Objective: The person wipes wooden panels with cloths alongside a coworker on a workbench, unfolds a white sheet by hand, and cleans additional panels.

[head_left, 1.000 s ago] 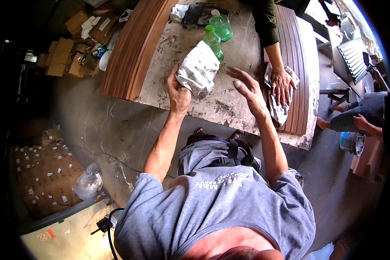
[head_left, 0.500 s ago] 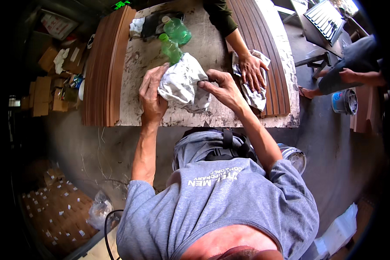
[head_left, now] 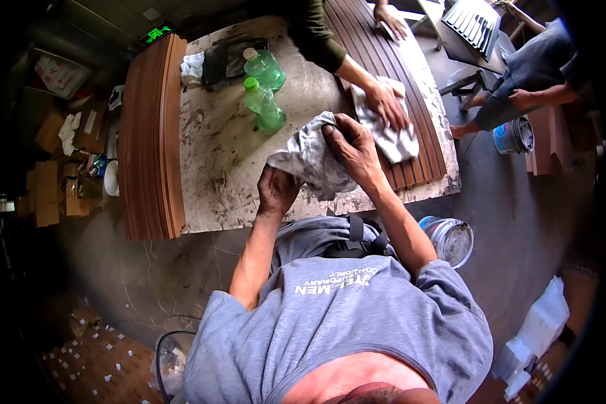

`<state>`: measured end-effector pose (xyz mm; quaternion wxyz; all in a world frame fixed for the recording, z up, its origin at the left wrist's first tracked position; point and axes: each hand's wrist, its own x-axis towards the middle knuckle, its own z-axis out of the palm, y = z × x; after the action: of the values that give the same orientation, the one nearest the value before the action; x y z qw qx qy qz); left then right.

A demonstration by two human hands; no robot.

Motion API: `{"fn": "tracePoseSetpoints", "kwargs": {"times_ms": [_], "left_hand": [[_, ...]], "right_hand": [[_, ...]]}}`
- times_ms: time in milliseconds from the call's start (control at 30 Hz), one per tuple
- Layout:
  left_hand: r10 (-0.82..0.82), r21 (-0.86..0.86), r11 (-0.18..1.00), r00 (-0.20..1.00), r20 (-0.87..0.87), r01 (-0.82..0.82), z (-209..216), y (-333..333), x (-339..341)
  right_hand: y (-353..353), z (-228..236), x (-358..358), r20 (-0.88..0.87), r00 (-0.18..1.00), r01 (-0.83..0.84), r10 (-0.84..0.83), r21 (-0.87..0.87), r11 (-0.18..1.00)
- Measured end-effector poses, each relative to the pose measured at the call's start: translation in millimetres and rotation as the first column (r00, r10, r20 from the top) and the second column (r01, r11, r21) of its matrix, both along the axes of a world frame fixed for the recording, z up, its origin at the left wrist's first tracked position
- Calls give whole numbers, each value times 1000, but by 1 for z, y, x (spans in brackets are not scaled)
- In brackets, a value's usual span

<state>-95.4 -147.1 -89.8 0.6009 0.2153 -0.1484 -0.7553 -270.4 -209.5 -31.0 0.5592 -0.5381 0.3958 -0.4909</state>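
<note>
A stained white-and-grey rag (head_left: 314, 156) hangs between my hands above the near part of the work table. My left hand (head_left: 277, 190) grips its lower left edge, fingers curled into the cloth. With thumb and fingers, my right hand (head_left: 354, 149) pinches the rag's upper right edge. Beyond the rag stand two green bottles, one with a green cap (head_left: 265, 106) and one with a pale cap (head_left: 265, 69). To the right, a co-worker's hand (head_left: 388, 106) presses another white rag (head_left: 392, 138) onto brown grooved boards (head_left: 376, 59).
A stack of brown boards (head_left: 151, 145) lines the left side of the stained table (head_left: 215, 161). Dark and white cloths (head_left: 215, 65) lie at its far left. Buckets (head_left: 451, 241) stand on the floor at right. Another person's legs (head_left: 528, 71) show at far right; cardboard boxes (head_left: 46, 192) sit left.
My hands have shifted right and turned the rag, showing a dirtier side. My left hand is lower and nearer me. The view has swung slightly; the co-worker's other hand now shows on the boards.
</note>
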Motion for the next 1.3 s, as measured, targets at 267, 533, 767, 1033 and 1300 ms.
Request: {"fn": "tracePoseSetpoints", "kwargs": {"times_ms": [267,533,767,1033,1300], "left_hand": [[-9,-132,990,968,251,44,16,-6,8],[98,149,966,835,542,-209,-1,-18,-10],[-354,-291,677,645,677,676,44,-15,-24],[10,-160,969,615,788,189,36,-13,-27],[255,-256,845,68,965,470,-51,-20,-80]], "right_hand": [[11,-27,11,-423,827,293,-371,-238,926],[61,-31,12,-433,716,444,-547,-321,836],[69,-65,21,847,484,-42,-219,273,961],[84,-71,-25,936,193,-64,-294,311,948],[114,-69,-164,513,713,382,-478,288,878]]}}
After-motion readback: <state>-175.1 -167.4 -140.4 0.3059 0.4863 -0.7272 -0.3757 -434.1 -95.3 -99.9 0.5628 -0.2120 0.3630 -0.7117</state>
